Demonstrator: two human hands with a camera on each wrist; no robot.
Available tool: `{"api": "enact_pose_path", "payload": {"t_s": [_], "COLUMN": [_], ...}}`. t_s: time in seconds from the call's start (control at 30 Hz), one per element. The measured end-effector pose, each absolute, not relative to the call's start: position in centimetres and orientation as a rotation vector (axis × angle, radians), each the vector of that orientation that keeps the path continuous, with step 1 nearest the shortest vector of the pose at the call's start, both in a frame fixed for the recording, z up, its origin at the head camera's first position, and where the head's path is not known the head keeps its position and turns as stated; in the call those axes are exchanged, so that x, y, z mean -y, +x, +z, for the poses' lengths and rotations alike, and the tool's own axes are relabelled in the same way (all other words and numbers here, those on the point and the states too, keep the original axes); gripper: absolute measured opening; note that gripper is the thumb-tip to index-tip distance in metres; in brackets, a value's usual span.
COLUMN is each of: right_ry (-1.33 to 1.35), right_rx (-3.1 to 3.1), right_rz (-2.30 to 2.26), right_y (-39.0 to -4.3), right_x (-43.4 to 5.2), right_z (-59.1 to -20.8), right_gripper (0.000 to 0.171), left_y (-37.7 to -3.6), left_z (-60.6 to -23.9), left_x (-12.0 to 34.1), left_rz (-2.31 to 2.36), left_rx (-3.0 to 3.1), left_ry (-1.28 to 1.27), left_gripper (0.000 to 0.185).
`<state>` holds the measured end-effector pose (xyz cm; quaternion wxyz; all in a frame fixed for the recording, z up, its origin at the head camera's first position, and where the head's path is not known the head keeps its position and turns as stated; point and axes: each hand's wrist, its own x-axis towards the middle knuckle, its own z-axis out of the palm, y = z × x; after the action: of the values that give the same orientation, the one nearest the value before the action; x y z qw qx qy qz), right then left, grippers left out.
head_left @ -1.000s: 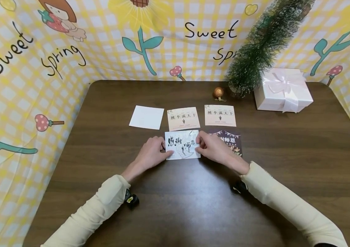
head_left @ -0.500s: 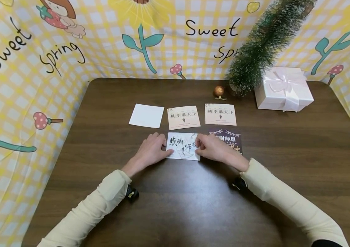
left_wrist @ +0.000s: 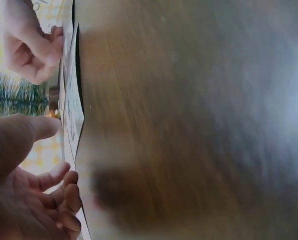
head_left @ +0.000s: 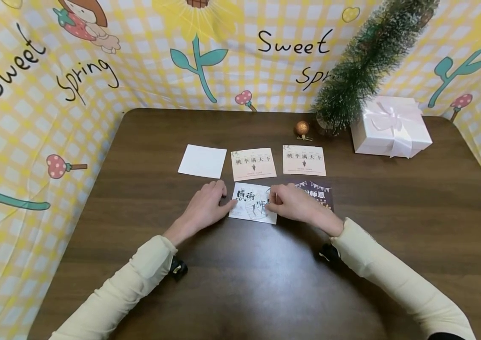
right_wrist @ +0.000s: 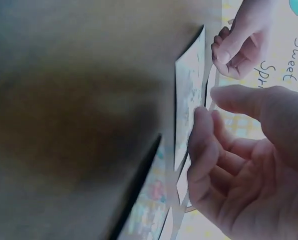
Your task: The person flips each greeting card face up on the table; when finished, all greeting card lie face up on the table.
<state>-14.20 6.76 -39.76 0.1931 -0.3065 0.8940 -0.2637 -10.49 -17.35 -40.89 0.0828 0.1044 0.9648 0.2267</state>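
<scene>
A white greeting card (head_left: 250,210) with black brush lettering lies on the table, slightly turned, its right end partly covered in the head view. My left hand (head_left: 206,203) is beside its left edge, thumb and fingers apart, holding nothing. Over the card's right end is my right hand (head_left: 293,203); in the right wrist view its thumb (right_wrist: 236,100) stands apart from the loosely bent fingers, with no card between them. Partly hidden under the right forearm is a dark purple card (head_left: 321,191) with white lettering.
Behind lie a blank white card (head_left: 203,161) and two cream cards, the middle one (head_left: 254,165) and the right one (head_left: 304,160). Farther back are an orange bauble (head_left: 302,128), a small frosted tree (head_left: 350,89) and a white gift box (head_left: 393,127) with a ribbon.
The white lettered card has turned a little clockwise, its right end moving nearer me. My left hand has drawn slightly left, off the card's edge. My right hand covers more of the card.
</scene>
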Motion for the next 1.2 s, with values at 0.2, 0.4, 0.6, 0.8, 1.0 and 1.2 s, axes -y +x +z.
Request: {"api": "enact_pose_path", "payload": {"t_s": [0.2,0.4,0.6,0.8,1.0,1.2], "right_ry": [-0.946,-1.178,-1.289,-1.310,-1.310,-1.329], "right_rx": [-2.657,-2.757,-2.723,-2.653,-2.628,-2.615], "right_rz": [-0.769,-0.657,-0.467,-0.295,-0.204,-0.122], "right_y": [-15.5,-17.5,-19.7,-21.0,-21.4,-21.6], "right_x": [-4.7,-1.2,2.7,5.2,6.2,6.8], "right_z": [-39.4,-39.6,-39.7,-39.7,-39.7,-39.5], "right_gripper": [0.013,0.039,0.060,0.070,0.074,0.079], "left_y": [-12.1,-15.4,-18.0,-18.9,-19.2,-19.6], "left_z": [-40.7,-40.6,-40.7,-40.6,-40.8,-40.8], "left_x": [19.9,24.0,27.2,28.3,28.3,28.2], "left_rz": [0.673,0.456,0.342,0.264,0.222,0.184], "left_rx": [-3.054,-3.155,-3.101,-3.050,-3.008,-2.977], "left_ry": [0.468,0.497,0.400,0.375,0.427,0.435], "left_gripper": [0.017,0.024,0.035,0.040,0.043,0.045]}}
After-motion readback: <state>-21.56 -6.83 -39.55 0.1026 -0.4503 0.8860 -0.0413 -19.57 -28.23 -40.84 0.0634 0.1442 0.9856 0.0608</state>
